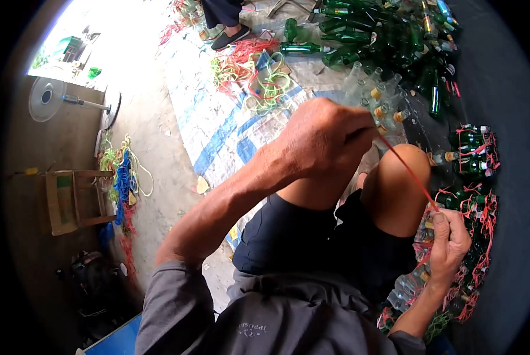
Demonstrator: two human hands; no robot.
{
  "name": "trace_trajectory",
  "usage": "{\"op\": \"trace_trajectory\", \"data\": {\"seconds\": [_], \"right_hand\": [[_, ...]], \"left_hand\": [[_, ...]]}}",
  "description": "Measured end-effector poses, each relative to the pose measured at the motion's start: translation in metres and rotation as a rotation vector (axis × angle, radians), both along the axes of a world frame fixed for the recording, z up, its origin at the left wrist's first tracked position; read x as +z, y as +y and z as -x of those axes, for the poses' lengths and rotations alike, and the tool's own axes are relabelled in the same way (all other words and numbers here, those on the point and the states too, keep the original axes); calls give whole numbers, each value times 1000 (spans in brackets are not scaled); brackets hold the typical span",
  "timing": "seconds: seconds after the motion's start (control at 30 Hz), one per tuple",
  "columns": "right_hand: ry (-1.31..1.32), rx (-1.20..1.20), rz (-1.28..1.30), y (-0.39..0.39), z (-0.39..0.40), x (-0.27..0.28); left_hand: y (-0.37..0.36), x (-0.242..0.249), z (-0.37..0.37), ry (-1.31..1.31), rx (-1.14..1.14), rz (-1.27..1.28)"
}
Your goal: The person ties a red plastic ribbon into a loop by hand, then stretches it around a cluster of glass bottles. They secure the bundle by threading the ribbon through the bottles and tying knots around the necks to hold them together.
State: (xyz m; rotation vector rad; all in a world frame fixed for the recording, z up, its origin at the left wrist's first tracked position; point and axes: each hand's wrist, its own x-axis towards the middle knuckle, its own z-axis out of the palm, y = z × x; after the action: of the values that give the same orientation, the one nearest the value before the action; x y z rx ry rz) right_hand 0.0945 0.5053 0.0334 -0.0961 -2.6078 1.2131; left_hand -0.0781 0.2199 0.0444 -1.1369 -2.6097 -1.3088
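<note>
A thin red plastic string (406,165) runs taut between my two hands. My left hand (330,136) is raised above my knees, closed, with its fingertips gripping the upper end of the string. Lower and to the right, my right hand (448,239) pinches the string between thumb and fingers. A little red string also shows below the right hand. Beside and partly behind that hand stand bundled bottles (475,222) tied with red string. Clear glass bottles (404,290) sit just below it, partly hidden by my arm.
Green bottles (359,35) are heaped at the top right, near upright clear bottles (380,97). Red and green string (241,62) lies on a blue-and-white sheet (217,139). Another person's shoe (230,38) is beyond. At left are a fan (47,97) and a wooden stool (90,201).
</note>
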Motion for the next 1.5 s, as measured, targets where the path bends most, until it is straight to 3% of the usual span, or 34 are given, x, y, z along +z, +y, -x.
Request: {"op": "trace_trajectory", "data": {"seconds": [0.3,0.53,0.7,0.8,0.9,1.27,1.5], "right_hand": [[-92,-106,116,28,64,-24],[-164,-170,146,65,130,-83],[11,-155,23,96,195,-132],[-112,-202,76,115,227,-150],[-36,-203,59,128,263,-181],[-61,-148,69,167,404,-263],[-150,-84,234,179,454,-375]], "left_hand": [[14,-30,90,90,131,70],[28,-85,185,62,214,176],[49,-127,247,108,261,106],[55,-156,285,63,342,115],[58,-190,317,62,383,125],[72,-296,392,-41,608,171],[60,-387,386,-146,651,310]]}}
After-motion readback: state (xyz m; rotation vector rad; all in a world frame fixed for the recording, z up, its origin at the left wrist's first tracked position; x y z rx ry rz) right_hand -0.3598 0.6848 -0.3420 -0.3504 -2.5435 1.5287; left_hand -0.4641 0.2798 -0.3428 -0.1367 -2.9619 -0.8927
